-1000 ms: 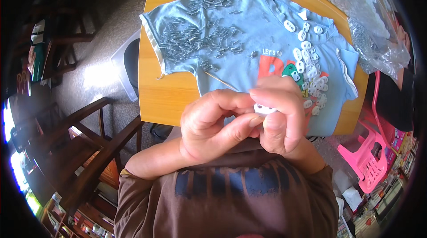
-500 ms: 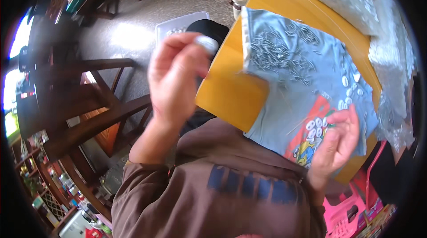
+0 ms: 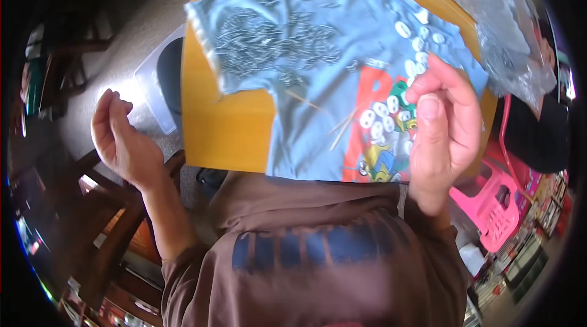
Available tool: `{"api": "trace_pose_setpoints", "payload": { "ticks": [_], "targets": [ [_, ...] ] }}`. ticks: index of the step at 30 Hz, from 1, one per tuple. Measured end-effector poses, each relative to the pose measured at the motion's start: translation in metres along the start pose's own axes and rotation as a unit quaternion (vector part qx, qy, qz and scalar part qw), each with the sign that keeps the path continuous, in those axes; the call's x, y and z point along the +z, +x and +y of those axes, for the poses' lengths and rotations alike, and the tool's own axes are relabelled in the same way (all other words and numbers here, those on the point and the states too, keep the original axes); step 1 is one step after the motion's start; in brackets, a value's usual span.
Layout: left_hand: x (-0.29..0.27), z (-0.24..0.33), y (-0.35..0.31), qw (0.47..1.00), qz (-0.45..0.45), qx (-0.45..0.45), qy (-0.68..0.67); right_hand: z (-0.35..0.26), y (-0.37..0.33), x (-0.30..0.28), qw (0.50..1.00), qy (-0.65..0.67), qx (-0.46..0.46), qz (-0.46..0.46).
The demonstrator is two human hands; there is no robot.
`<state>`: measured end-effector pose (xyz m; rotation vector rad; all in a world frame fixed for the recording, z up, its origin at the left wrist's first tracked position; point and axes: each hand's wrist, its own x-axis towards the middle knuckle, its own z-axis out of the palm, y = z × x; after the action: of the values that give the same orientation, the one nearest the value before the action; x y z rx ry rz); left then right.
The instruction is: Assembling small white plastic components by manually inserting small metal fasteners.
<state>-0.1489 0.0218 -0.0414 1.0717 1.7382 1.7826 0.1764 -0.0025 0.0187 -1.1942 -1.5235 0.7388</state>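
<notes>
From where I stand, the person's arms are parted, both forearms lifted and elbows bent. The left hand is out past the left edge of the desk, near a clear plastic box, its fingers bunched and pointing away from the body. I can't tell whether the thumb meets them or anything is tucked between. The right hand is raised over the right part of a light blue T-shirt, fingers curled and thumb upright beside the forefinger; whether it pinches something I can't make out either.

The T-shirt lies spread on the desk, slightly wrinkled. Small white oval pieces, each with a pair of dark holes, sit on its printed part, some in a loose cluster and others trailing up toward the neckline. On the shirt's left part there's a broad heap of slim grey metal pieces, coil-like though blurred. A few thin sticks lie between the two groups.

Big red lettering shows on the T-shirt, partly hidden by the right hand and the ovals, with a smeared pale line of writing above it and colourful cartoon figures below.
</notes>
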Motion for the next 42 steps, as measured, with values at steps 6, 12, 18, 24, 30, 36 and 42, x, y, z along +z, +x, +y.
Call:
{"api": "trace_pose_setpoints", "payload": {
  "ticks": [6,12,18,24,30,36,42],
  "targets": [
    [0.071,0.056,-0.05,0.92,-0.314,0.219,0.086,0.008,-0.011,-0.029,0.999,0.011,-0.018,0.046],
    [0.125,0.072,-0.072,0.792,-0.487,0.335,0.156,0.015,-0.019,-0.048,0.997,0.04,-0.022,0.06],
    [0.149,0.07,-0.077,0.741,-0.497,0.376,0.251,0.021,-0.021,-0.052,0.997,0.012,0.004,0.082],
    [0.151,0.074,-0.072,0.737,-0.55,0.322,0.227,0.023,-0.016,-0.054,0.999,0.014,0.024,0.047],
    [0.183,0.073,-0.065,0.736,-0.511,0.394,0.203,0.021,-0.009,-0.046,0.995,0.043,0.055,0.067],
    [0.196,0.067,-0.062,0.685,-0.55,0.416,0.235,0.023,-0.012,-0.048,0.994,0.047,0.064,0.073],
    [0.196,0.07,-0.063,0.672,-0.545,0.447,0.227,0.022,-0.012,-0.046,0.993,0.046,0.083,0.065]
  ]
}}
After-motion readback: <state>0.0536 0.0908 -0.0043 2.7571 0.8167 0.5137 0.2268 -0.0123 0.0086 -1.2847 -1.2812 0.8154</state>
